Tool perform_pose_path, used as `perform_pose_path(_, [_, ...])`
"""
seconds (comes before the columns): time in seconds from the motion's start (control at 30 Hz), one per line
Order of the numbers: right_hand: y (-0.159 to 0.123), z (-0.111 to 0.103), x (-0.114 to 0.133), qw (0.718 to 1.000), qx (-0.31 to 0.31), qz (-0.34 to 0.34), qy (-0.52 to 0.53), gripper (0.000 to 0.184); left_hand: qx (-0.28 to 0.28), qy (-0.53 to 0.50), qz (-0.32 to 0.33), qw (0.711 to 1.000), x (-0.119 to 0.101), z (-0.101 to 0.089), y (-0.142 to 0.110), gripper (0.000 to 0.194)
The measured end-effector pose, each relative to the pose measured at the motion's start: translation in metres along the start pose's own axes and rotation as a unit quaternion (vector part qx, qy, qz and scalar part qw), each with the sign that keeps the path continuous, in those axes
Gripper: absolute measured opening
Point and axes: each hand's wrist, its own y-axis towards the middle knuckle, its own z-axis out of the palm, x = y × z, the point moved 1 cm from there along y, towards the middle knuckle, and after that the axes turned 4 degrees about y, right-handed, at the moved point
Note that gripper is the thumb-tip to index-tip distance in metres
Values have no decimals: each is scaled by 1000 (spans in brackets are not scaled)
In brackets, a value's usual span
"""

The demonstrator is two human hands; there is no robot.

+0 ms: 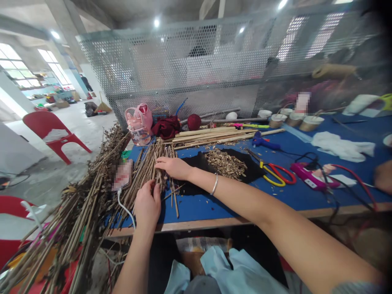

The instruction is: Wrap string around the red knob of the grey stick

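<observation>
Dried plant stalks (143, 167) lie in a loose heap on the left of the blue tabletop, pointing mostly away from me. My right hand (174, 167), with a silver bangle at its wrist, reaches across and has its fingers closed on stalks at the heap's right side. Closer to me, my left hand (148, 202) rests at the near part of the heap. Its thumb and forefinger are bent and slightly apart, with nothing visible between them; the other fingers are partly hidden. Several short stalk pieces (176, 204) lie just right of my hands.
Dried chips (226, 163) sit on a black cloth (254, 171). Around it lie scissors (280, 174), a blue glue gun (265, 141) and a purple power strip (312, 177). Peeled sticks (208, 134) lie behind. A leafy stalk bundle (92, 179) overhangs the left edge. Another person's hand (383, 177) shows far right.
</observation>
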Motion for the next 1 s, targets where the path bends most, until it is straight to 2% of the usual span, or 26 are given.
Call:
perform_pose_path(0.1, [-6,-3,-1,999,-21,11,39,41,38,18,-11,999,-3,-1,3,33])
perform_pose_path(0.2, [-21,-14,-4,996,-66,27,46,46,20,48,-25,998,-10,-9,12,34])
perform_pose_path(0.3, [-47,-31,-13,991,-119,58,38,45,43,94,-39,994,-19,-11,29,38])
perform_pose_path(0.4, [-80,-51,-32,976,-187,109,33,41,79,128,-29,988,-26,-1,49,46])
perform_pose_path(0.47, [-104,-64,-50,955,-250,156,23,36,101,143,-18,984,-26,7,63,43])
perform_pose_path(0.53, [-130,-76,-72,924,-320,208,4,33,125,155,-7,980,-22,10,73,28])
perform_pose_path(0.63, [-165,-88,-104,870,-402,285,-22,30,132,169,2,977,-12,6,79,22])
perform_pose_path(0.73, [-188,-91,-124,820,-455,347,-15,28,101,185,-9,978,-5,-7,76,31])
perform_pose_path(0.77, [-191,-91,-127,810,-465,357,-9,28,87,192,-14,977,-5,-11,75,34])
perform_pose_path(0.83, [-191,-90,-129,810,-458,366,6,30,44,196,-28,979,-11,-20,73,37])
perform_pose_path(0.87, [-190,-89,-128,817,-444,367,15,30,14,175,-38,984,-18,-23,73,36])
perform_pose_path(0.93, [-186,-86,-125,831,-416,368,33,29,-25,35,-65,997,-42,-21,76,30])
perform_pose_path(0.97, [-184,-85,-123,836,-405,367,40,28,-15,-90,-78,993,-58,-15,78,27])
perform_pose_path(1.0, [-182,-84,-121,841,-398,364,46,27,62,-247,-91,963,-77,-4,80,25])
